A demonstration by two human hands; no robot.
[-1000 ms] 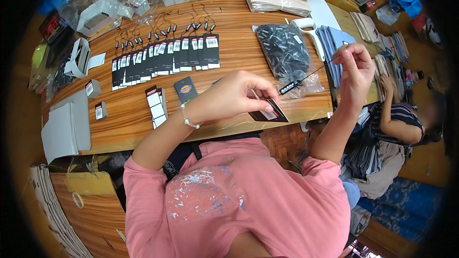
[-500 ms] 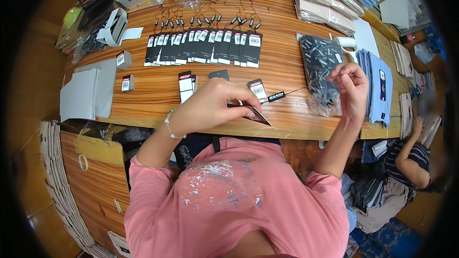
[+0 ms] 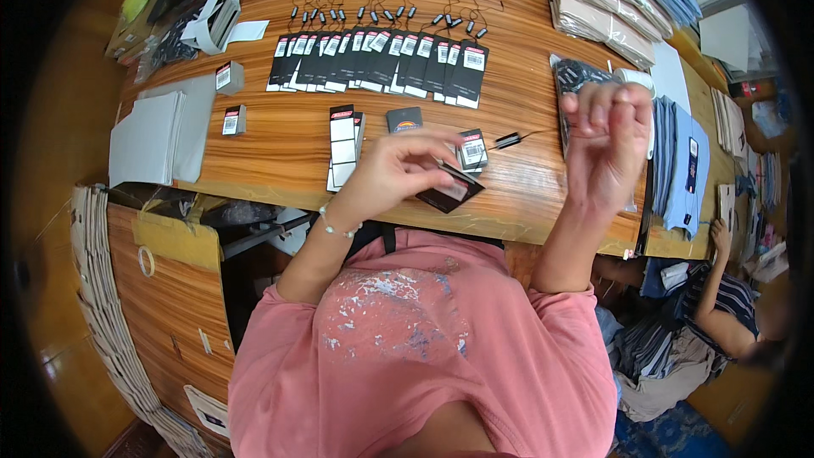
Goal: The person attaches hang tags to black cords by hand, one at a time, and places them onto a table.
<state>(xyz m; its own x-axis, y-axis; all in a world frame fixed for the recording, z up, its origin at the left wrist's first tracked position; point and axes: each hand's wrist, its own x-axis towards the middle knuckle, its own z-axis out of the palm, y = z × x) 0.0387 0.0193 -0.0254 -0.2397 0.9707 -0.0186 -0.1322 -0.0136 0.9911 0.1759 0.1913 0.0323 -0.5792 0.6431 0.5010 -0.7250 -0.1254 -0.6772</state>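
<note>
My left hand (image 3: 394, 171), with a beaded bracelet at its wrist, pinches a black hang tag (image 3: 449, 187) over the table's front edge. My right hand (image 3: 606, 131) is raised beside the clear bag of black tag strings (image 3: 581, 75), its fingers curled in. Toward it runs a thin dark string (image 3: 536, 132) from a small black plastic seal (image 3: 507, 141); the fingers hide its end. Just beyond the left hand lie a small stack of labelled tags (image 3: 474, 151), a dark tag with a round emblem (image 3: 404, 120) and a strip of white stickers (image 3: 342, 148).
A row of strung black tags (image 3: 381, 59) overlaps across the table. Two small label stacks (image 3: 229, 77) and white sheets (image 3: 146, 140) lie left. Folded blue garments (image 3: 678, 174), a white thread spool (image 3: 634, 80) and bagged clothing (image 3: 602, 4) stand right. Another person (image 3: 721, 301) works at far right.
My left hand has turned the hang tag so more of its face shows. My right hand has turned and its fingers curl more. The seal on the string has shifted slightly away from me.
</note>
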